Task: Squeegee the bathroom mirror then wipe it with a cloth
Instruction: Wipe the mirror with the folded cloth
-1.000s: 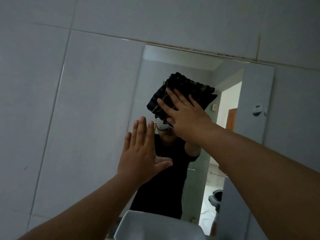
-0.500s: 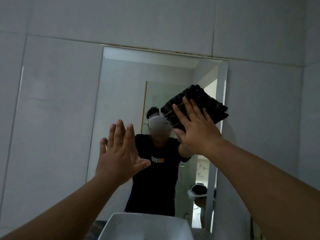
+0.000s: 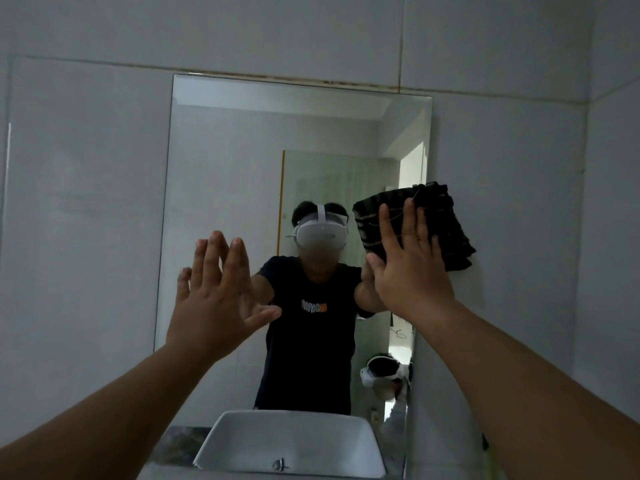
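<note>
A tall frameless mirror [image 3: 221, 174] hangs on the tiled wall ahead. My right hand [image 3: 408, 268] lies flat, fingers spread, on a folded black cloth [image 3: 446, 230], pressing it against the mirror's right edge, with part of the cloth overlapping the wall. My left hand [image 3: 216, 296] is raised flat in front of the mirror's lower left part, fingers apart and holding nothing; whether it touches the glass I cannot tell. No squeegee is in view.
A white basin [image 3: 291, 445] sits directly below the mirror on a dark stone counter [image 3: 180, 441]. Pale wall tiles [image 3: 83, 202] surround the mirror. The glass reflects a person in a black shirt, a doorway and a second person lower right.
My right hand has slid the cloth rightwards across the mirror to its right edge. The view has shifted, so the whole mirror and the basin now show. My left hand stays raised and open.
</note>
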